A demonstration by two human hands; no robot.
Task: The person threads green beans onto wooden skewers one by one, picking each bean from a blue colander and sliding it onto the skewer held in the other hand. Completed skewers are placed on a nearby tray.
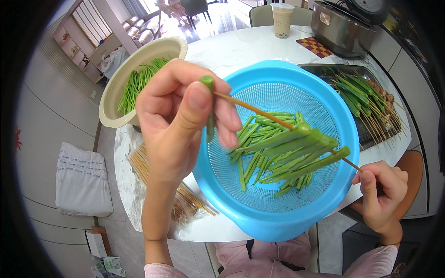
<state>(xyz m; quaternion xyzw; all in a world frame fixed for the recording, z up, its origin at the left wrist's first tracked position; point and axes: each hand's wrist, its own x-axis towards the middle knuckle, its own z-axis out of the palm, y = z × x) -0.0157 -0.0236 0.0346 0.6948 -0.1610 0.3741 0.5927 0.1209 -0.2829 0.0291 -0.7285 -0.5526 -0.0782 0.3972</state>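
Note:
Between the thumb and fingers of my left hand (pixel 174 114) is a cut green bean piece (pixel 208 104), held at one end of a bamboo skewer (pixel 253 110). The skewer slants down to the right, and several green bean pieces (pixel 299 146) are threaded side by side along it. My right hand (pixel 382 194) pinches the skewer's other end. Whether the tip has pierced the left-hand piece cannot be told. Below the skewer, more cut beans (pixel 257 163) lie loose in a blue plastic colander basin (pixel 278 227).
A metal tray (pixel 314 69) at right holds filled green skewers (pixel 358 90) and brownish pieces. Bare bamboo skewers (pixel 189 198) lie in plastic at left. A cream basin (pixel 107 118) holds long green stalks (pixel 140 81). A bubble tea cup (pixel 281 21) and rice cooker (pixel 344 27) stand behind.

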